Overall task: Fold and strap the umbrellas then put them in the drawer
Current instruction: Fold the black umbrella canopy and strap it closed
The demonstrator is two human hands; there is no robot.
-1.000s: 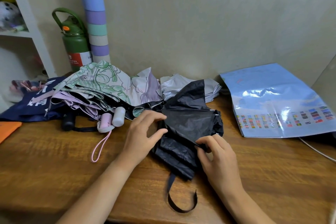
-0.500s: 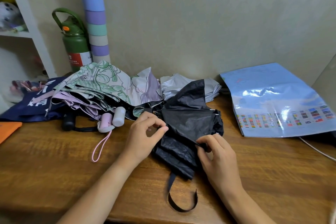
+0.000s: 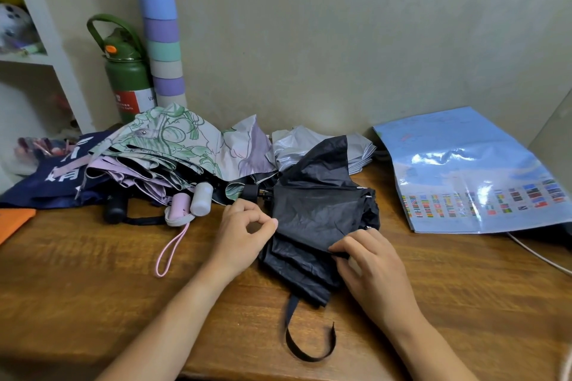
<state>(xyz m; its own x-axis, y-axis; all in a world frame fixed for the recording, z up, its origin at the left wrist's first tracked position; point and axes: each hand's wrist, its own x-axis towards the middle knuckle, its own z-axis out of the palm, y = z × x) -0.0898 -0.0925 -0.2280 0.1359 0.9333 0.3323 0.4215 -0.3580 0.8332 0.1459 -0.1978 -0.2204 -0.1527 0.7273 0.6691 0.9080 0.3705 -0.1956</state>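
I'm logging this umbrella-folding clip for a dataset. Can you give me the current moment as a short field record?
surface: wooden table
item in work: black umbrella, canopy loose, not yet strapped
left hand: pinches the canopy's left edge
right hand: pinches a fold on the canopy's right side
strap: hangs loose toward the near table edge
waiting: floral umbrella, unfolded, behind left
also there: green bottle; blue flag poster
drawer: not in view
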